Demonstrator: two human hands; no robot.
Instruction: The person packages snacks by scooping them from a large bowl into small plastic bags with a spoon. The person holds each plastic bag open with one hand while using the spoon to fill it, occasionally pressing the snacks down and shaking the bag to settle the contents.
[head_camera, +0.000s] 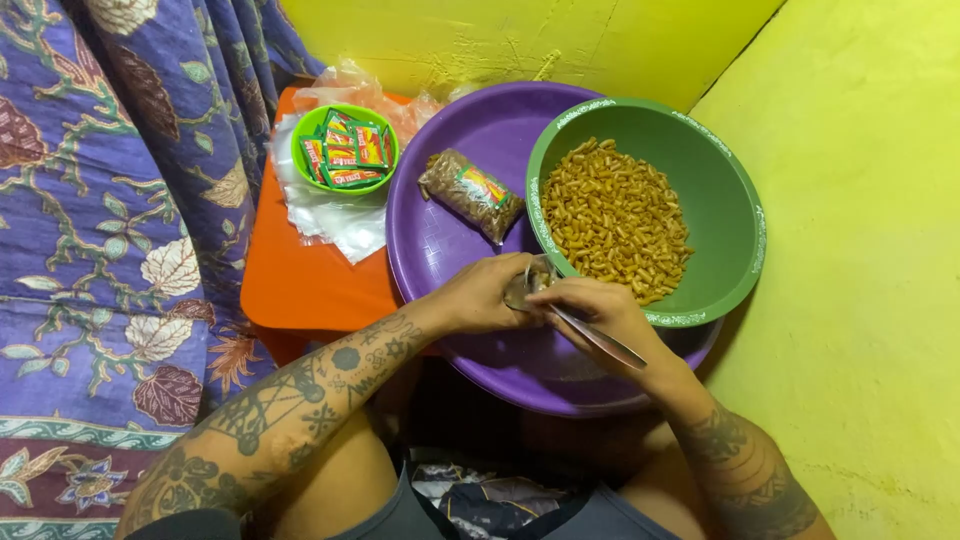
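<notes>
Lap: at the bottom centre of the frame, the person's knees and dark shorts, both forearms reaching up from there
Right hand (598, 308): just below centre, grip closed on a metal spoon (600, 338), its handle slanting toward the lower right
Left hand (487, 295): touching the right one, fingers pinched on what looks like a small clear bag (527, 285), mostly hidden between the two hands
Purple basin (440, 250): under both hands, filling the centre
Filled packet (471, 193): lying in the basin, above the left hand, brown snack inside with a coloured label
Green bowl (720, 190): right of centre, resting in the basin, holding a heap of orange-brown snack pieces (615, 220); its rim sits just beside the hands
Orange table (300, 280): left of the basin
Small green bowl (345, 150): upper left, on the table, full of little sachets, clear plastic bags (330, 215) beneath it
Yellow wall (480, 40): along the top
</notes>
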